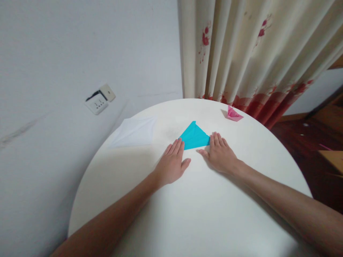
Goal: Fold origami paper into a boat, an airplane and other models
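Note:
A blue paper [194, 136], folded into a flat triangle, lies on the round white table [187, 214]. My left hand [173, 163] rests flat, palm down, with its fingertips on the triangle's left corner. My right hand [219, 153] lies flat too, fingertips touching the triangle's right corner. Both hands have their fingers together and extended, pressing on the paper rather than gripping it.
A pink folded paper boat [234, 114] stands near the table's far right edge. A white sheet of paper [135, 132] lies at the far left of the table. A cream curtain [254, 53] with red flowers hangs behind. A wall socket [99, 100] is at left.

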`<action>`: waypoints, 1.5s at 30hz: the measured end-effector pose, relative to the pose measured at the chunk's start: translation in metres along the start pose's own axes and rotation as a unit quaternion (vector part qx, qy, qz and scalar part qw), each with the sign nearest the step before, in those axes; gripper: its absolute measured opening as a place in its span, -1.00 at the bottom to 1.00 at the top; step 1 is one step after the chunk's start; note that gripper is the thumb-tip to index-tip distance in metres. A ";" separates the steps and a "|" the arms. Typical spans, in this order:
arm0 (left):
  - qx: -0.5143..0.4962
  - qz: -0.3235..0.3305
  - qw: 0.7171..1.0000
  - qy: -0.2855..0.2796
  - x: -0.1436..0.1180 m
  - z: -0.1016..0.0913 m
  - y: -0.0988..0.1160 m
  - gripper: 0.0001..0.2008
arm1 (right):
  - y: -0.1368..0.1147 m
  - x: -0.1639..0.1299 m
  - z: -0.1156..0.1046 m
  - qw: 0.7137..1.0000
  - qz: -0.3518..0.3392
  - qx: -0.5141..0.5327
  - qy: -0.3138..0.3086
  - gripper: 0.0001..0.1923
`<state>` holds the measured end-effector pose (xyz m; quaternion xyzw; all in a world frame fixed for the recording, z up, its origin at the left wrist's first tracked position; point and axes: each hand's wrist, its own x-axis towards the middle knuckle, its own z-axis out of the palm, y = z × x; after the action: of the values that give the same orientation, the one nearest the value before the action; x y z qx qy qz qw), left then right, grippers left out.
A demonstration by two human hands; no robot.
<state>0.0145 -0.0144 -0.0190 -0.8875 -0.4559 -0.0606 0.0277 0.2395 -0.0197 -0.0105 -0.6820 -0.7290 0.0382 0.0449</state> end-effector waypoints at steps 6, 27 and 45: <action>-0.006 0.003 1.000 -0.017 0.001 -0.006 0.001 -0.30 | 0.007 0.009 -0.001 0.995 0.007 0.043 0.093 -0.16; -0.033 0.097 0.994 -0.040 -0.002 -0.010 0.002 -0.27 | -0.029 0.003 0.005 0.984 -0.170 0.047 0.023 -0.37; 0.007 -0.049 0.998 -0.030 -0.003 -0.008 -0.001 -0.26 | -0.024 0.007 0.004 0.986 -0.157 0.043 0.021 -0.33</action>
<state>0.0112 -0.0170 -0.0120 -0.8655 -0.4996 -0.0318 0.0170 0.2150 -0.0138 -0.0113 -0.5570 -0.8237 0.0471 0.0949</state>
